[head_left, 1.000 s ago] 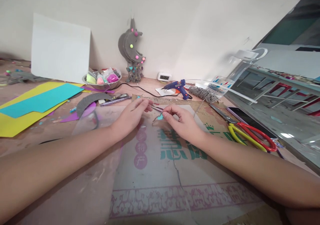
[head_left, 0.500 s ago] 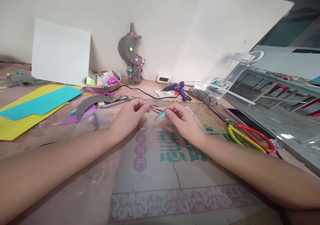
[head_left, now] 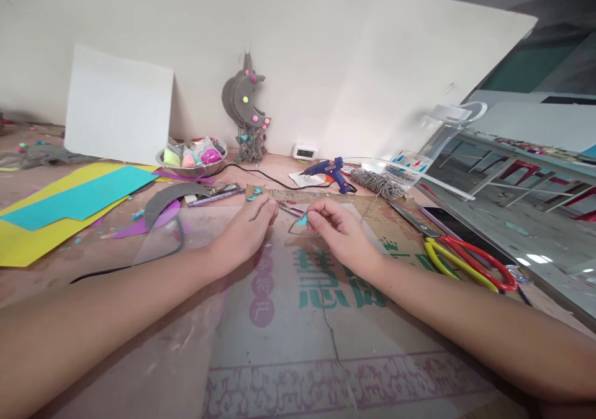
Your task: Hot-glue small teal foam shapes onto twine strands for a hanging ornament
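My right hand (head_left: pixel 339 231) pinches a small teal piece (head_left: pixel 302 220) between thumb and forefinger, with a bent grey cord (head_left: pixel 292 224) beside it. Left of it, my left hand (head_left: pixel 249 226) is closed with its fingers curled in. Whatever those fingers hold, if anything, is hidden. A slim metal tool (head_left: pixel 289 209) lies between the two hands, its kind unclear. Just behind my left hand are small teal pieces (head_left: pixel 256 192). Both hands are over a printed cardboard sheet (head_left: pixel 279 344) under clear plastic.
Scissors (head_left: pixel 484 264) and a phone (head_left: pixel 465 233) lie to the right. Farther back are a blue glue gun (head_left: pixel 333 169), grey cord bundle (head_left: pixel 377 182), clear jug (head_left: pixel 431 136), bowl (head_left: pixel 190 169) and grey moon ornament (head_left: pixel 242 99). Coloured sheets (head_left: pixel 84 195) lie left.
My left hand's fingers have curled in, and teal pieces now show behind it. My right hand keeps its pinch on the teal piece. The view has tilted slightly upward.
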Demonstrator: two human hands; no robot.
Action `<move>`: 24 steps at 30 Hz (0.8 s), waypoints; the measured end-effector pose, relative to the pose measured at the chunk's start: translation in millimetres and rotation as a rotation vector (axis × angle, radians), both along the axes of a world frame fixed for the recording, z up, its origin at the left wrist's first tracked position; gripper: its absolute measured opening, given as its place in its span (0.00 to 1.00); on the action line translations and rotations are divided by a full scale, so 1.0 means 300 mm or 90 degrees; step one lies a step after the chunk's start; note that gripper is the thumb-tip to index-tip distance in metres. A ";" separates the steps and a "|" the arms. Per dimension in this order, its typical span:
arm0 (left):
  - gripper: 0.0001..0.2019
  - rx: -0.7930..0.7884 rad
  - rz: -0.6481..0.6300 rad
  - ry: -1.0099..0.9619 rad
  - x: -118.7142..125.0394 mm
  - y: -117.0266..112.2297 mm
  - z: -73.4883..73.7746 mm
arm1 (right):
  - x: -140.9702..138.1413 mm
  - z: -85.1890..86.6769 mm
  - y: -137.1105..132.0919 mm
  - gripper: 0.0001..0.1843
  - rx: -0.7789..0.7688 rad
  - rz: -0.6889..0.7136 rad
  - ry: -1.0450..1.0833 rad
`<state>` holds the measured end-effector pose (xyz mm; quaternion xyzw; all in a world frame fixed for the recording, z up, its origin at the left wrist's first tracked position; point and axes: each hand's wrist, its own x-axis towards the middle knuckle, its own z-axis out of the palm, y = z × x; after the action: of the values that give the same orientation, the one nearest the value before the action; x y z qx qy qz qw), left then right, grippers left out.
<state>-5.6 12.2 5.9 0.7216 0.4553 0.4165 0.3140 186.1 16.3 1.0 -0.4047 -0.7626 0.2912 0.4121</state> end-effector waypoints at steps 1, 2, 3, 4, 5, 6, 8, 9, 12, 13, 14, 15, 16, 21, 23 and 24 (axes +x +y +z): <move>0.13 -0.005 0.008 0.007 0.000 -0.002 0.004 | 0.001 -0.002 0.001 0.09 0.002 0.002 0.000; 0.14 -0.012 0.011 0.012 -0.001 -0.003 0.006 | 0.001 -0.003 0.002 0.09 0.005 0.004 -0.001; 0.16 -0.019 0.009 0.012 -0.001 -0.003 0.007 | 0.002 -0.004 0.002 0.09 0.007 0.006 0.000; 0.17 -0.025 0.004 0.010 -0.001 0.000 0.006 | 0.002 -0.005 0.003 0.09 0.009 0.007 -0.001; 0.17 -0.030 -0.003 0.008 0.000 0.003 0.003 | 0.003 -0.006 0.003 0.09 0.009 0.008 -0.001; 0.17 -0.036 -0.011 0.005 0.001 0.007 0.000 | 0.003 -0.007 0.003 0.09 0.008 0.008 0.000; 0.13 -0.058 -0.028 -0.007 0.004 0.013 -0.008 | 0.004 -0.007 0.003 0.09 0.001 0.007 -0.001; 0.11 -0.075 -0.038 -0.016 0.006 0.015 -0.011 | 0.005 -0.007 0.002 0.09 -0.002 0.005 -0.002; 0.09 -0.105 -0.054 -0.033 0.008 0.014 -0.014 | 0.003 -0.006 0.002 0.09 -0.001 0.004 -0.010; 0.10 -0.102 -0.057 -0.033 0.007 0.013 -0.015 | 0.002 -0.005 0.001 0.09 0.001 0.005 -0.012; 0.10 -0.093 -0.056 -0.032 0.006 0.012 -0.016 | 0.001 -0.004 0.001 0.09 0.002 0.007 -0.015; 0.12 -0.082 -0.054 -0.029 0.004 0.012 -0.017 | -0.001 -0.003 0.000 0.09 0.002 0.008 -0.018; 0.13 -0.072 -0.050 -0.023 0.003 0.013 -0.018 | -0.002 -0.001 -0.001 0.09 0.002 0.008 -0.020; 0.10 -0.058 -0.054 -0.008 0.008 0.012 -0.020 | -0.005 0.015 -0.004 0.09 -0.010 -0.030 0.037; 0.11 -0.066 -0.079 0.004 0.013 0.007 -0.013 | -0.006 0.021 -0.004 0.10 -0.025 -0.050 0.062; 0.12 -0.076 -0.092 0.019 0.015 0.003 -0.008 | -0.007 0.023 -0.004 0.10 -0.035 -0.054 0.065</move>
<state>-1.0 13.2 3.4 0.7388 0.4303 0.3541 0.3789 183.9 15.1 7.9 -0.4325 -0.7143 0.3149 0.4513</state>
